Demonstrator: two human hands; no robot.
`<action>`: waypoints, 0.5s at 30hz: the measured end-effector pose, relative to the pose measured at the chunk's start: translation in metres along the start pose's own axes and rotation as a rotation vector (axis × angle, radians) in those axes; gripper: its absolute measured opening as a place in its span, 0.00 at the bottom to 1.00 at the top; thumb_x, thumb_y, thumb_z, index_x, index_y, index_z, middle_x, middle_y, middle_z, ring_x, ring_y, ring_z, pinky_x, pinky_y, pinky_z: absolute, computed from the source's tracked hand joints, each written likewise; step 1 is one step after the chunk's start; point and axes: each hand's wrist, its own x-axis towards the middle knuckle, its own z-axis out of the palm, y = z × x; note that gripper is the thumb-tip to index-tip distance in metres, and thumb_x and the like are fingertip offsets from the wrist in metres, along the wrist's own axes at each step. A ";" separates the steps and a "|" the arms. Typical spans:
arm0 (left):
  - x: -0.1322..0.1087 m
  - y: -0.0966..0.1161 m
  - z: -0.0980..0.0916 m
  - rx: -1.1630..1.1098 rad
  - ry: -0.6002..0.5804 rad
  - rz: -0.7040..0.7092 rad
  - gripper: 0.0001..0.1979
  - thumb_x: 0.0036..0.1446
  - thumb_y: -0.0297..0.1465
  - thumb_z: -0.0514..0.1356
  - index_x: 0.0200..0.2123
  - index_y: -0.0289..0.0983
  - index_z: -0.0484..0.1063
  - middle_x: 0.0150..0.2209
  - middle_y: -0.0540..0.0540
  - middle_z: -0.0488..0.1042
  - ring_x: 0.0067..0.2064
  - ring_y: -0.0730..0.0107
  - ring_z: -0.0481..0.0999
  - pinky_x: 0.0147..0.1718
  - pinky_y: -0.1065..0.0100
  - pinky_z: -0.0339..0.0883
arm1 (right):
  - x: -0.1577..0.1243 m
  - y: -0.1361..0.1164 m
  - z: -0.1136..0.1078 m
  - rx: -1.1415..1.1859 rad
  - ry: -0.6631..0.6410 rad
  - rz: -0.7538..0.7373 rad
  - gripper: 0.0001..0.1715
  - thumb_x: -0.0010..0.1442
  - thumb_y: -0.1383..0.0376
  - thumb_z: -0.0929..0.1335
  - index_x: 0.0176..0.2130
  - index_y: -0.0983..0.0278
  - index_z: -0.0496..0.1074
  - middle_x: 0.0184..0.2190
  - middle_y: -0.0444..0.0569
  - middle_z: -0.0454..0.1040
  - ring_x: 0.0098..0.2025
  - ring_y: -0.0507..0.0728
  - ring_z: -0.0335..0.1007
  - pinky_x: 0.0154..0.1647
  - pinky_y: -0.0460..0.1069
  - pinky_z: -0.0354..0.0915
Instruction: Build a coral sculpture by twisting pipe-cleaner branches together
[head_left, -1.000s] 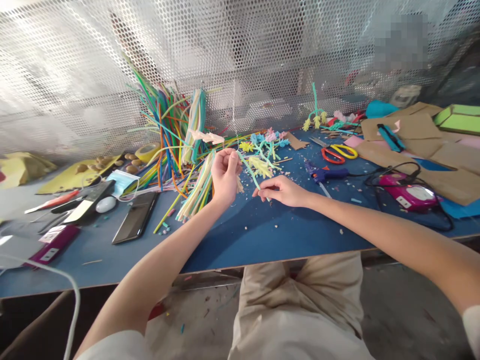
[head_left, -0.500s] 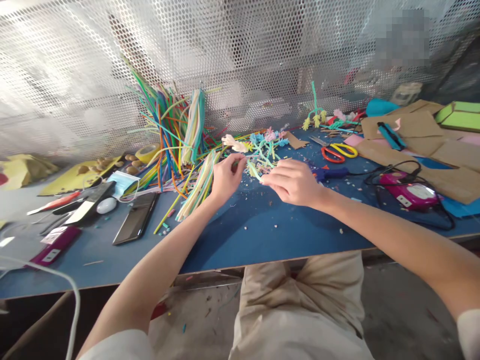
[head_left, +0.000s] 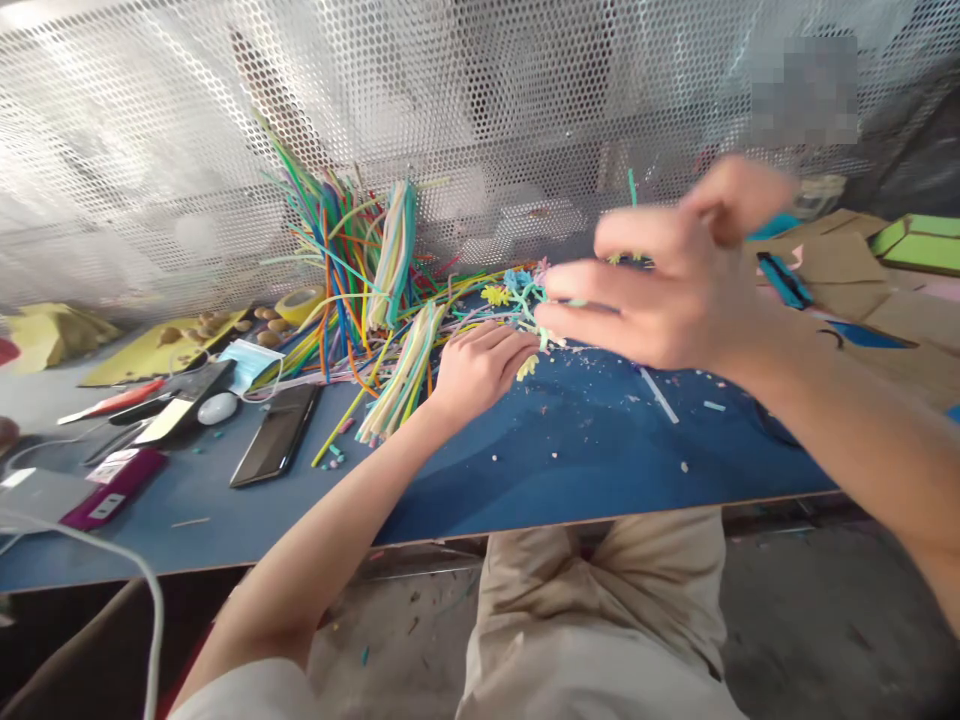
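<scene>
My left hand is low over the blue table, its fingers closed on a pipe cleaner piece. A yellow fuzzy tip of the piece shows under the fingertips, and pale green strands show beside them. My right hand is raised closer to the camera and blurred. Its fingers look bent and partly apart; whether anything is between them cannot be made out. Behind the hands lie small pipe cleaner flowers, among them a yellow one and a blue one. A whitish stick is on the table below my right hand.
Bundled pipe cleaners stand against the perforated metal screen. On the left are a phone, a face mask, a computer mouse and a purple box. Cardboard pieces lie at right. Scraps dot the blue table.
My right hand has left the piece and risen up and right, covering the scissors and glue gun seen before. My left hand has shifted slightly right and down, turning palm downward.
</scene>
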 end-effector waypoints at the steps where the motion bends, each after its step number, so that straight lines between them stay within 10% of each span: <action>1: 0.000 0.002 -0.001 -0.009 -0.001 0.009 0.11 0.72 0.37 0.59 0.45 0.43 0.81 0.39 0.43 0.83 0.42 0.60 0.78 0.45 0.62 0.69 | 0.011 0.004 -0.008 -0.094 0.037 -0.039 0.25 0.72 0.44 0.67 0.43 0.58 0.85 0.52 0.45 0.80 0.62 0.67 0.73 0.65 0.69 0.63; 6: 0.002 0.006 -0.001 -0.190 -0.024 0.128 0.08 0.71 0.36 0.61 0.44 0.43 0.81 0.39 0.44 0.83 0.41 0.63 0.79 0.46 0.61 0.71 | 0.070 0.051 -0.023 -0.064 -0.160 -0.307 0.50 0.61 0.32 0.52 0.27 0.66 0.81 0.46 0.33 0.84 0.66 0.70 0.65 0.46 0.66 0.62; 13: -0.002 0.015 -0.008 -0.318 0.306 0.051 0.06 0.68 0.35 0.65 0.38 0.40 0.80 0.33 0.46 0.80 0.33 0.69 0.76 0.36 0.67 0.68 | 0.065 0.126 0.041 0.168 -0.362 -0.140 0.40 0.65 0.44 0.61 0.30 0.74 0.84 0.35 0.41 0.84 0.49 0.51 0.78 0.45 0.53 0.64; 15: -0.001 0.018 -0.011 -0.397 0.388 -0.098 0.09 0.68 0.37 0.65 0.37 0.39 0.79 0.32 0.47 0.79 0.30 0.72 0.74 0.31 0.69 0.65 | 0.040 0.135 0.069 0.284 -0.352 -0.050 0.22 0.65 0.52 0.71 0.37 0.66 0.87 0.34 0.42 0.86 0.38 0.48 0.79 0.41 0.49 0.67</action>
